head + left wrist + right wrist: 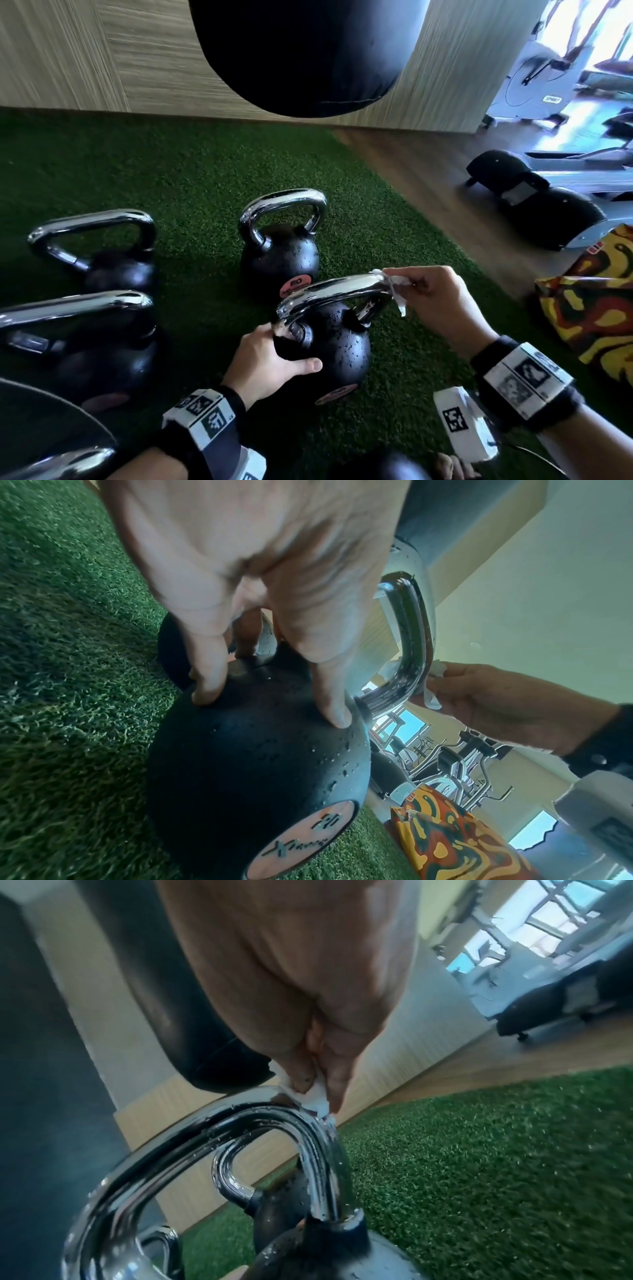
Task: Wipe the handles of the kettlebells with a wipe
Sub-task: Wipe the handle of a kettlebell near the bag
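Observation:
A black kettlebell (342, 353) with a chrome handle (329, 293) stands on the green turf in front of me, beaded with droplets. My left hand (287, 356) grips its ball just below the handle's left base, thumb across the front; the left wrist view shows the fingers (334, 693) lying on the ball (257, 756). My right hand (411, 291) pinches a small white wipe (394, 291) against the right bend of the handle. In the right wrist view the wipe (316, 1096) sits pressed on the top of that wet curve (274, 1112).
Three more kettlebells stand on the turf (191, 178): one behind (279, 257), two at left (116, 267) (102, 356). A black punching bag (301, 51) hangs overhead. A patterned bag (589, 308) lies at right, with exercise machines (548, 205) on the wooden floor beyond.

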`<action>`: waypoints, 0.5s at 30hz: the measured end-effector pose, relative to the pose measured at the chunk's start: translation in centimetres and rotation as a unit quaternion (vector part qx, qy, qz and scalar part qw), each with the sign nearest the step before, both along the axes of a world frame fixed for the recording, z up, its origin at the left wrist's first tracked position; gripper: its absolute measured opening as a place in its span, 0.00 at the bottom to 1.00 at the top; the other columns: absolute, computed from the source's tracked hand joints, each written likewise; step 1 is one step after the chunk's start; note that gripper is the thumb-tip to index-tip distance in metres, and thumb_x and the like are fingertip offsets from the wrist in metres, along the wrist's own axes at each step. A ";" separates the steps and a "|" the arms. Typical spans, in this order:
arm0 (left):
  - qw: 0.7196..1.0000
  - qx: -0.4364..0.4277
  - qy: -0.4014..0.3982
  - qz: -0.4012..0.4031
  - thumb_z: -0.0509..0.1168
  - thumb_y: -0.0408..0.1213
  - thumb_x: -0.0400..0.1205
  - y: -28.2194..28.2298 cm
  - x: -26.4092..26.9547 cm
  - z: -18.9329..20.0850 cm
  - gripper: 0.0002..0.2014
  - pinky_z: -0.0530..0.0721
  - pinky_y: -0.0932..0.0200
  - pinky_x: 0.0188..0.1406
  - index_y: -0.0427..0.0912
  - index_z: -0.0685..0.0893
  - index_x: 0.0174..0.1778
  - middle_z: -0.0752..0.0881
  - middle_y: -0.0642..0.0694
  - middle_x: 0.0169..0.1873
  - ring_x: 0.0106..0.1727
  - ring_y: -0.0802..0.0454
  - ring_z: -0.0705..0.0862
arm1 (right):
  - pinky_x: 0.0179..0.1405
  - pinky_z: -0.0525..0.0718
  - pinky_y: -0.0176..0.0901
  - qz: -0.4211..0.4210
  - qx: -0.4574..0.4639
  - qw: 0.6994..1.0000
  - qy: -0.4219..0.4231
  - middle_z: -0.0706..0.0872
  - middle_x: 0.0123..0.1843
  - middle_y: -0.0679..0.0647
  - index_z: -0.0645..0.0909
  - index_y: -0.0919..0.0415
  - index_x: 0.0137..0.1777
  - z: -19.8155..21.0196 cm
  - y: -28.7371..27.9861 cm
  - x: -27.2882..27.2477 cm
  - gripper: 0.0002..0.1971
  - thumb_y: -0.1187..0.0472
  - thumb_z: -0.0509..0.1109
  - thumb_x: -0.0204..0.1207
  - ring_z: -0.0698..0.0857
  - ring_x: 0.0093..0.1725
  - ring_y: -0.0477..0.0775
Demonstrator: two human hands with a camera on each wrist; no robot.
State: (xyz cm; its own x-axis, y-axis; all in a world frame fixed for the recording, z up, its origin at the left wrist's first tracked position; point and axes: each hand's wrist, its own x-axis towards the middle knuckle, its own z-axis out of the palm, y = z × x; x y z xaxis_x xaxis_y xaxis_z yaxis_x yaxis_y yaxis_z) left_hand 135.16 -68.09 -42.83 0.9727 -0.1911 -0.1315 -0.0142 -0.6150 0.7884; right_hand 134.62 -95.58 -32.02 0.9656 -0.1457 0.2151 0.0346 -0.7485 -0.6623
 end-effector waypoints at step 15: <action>0.999 0.006 0.031 0.017 0.85 0.60 0.63 -0.4 -1.1 1.7 0.23 0.74 0.81 0.45 0.58 0.89 0.49 0.88 0.66 0.45 0.52 0.64 0.87 | 0.67 0.84 0.65 -0.027 0.328 0.901 0.283 0.90 0.49 0.74 0.88 0.77 0.48 -4.2 -0.6 1.8 0.11 0.82 0.64 0.76 0.87 0.50 0.65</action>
